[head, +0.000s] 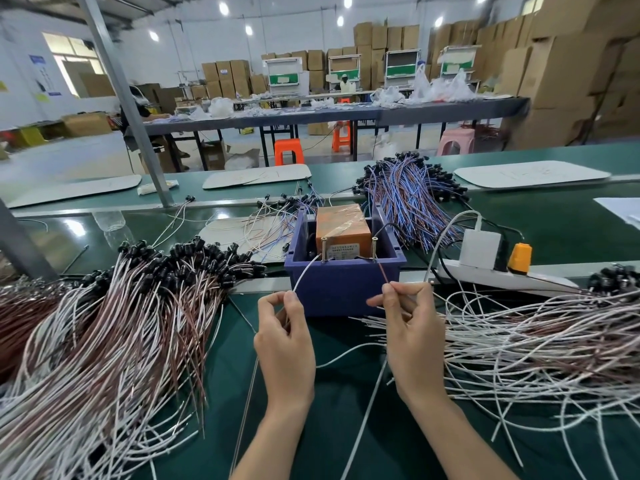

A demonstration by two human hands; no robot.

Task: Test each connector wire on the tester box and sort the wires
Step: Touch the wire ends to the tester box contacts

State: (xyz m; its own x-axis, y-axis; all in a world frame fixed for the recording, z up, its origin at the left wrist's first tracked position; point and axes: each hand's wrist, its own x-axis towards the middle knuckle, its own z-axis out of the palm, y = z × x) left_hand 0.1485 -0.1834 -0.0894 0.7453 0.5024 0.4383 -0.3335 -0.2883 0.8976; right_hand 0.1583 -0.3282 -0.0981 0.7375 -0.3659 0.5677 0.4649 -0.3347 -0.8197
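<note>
Room: a factory hall with stacked cartons, long tables and plastic stools behind a green bench (332,445).
Tester: an orange tester box (341,230) sits in a blue bin (341,289) mid-bench, with two upright screws at its front.
Left hand (285,337): thumb and forefinger pinch a white wire (304,272) that rises towards the left screw (323,249).
Right hand (414,334): fingertips pinch a brown wire (383,273) that slants up to the right screw (374,249).
Piles: a left heap (104,323) and a right heap (536,337) of white and brown wires flank the hands.
</note>
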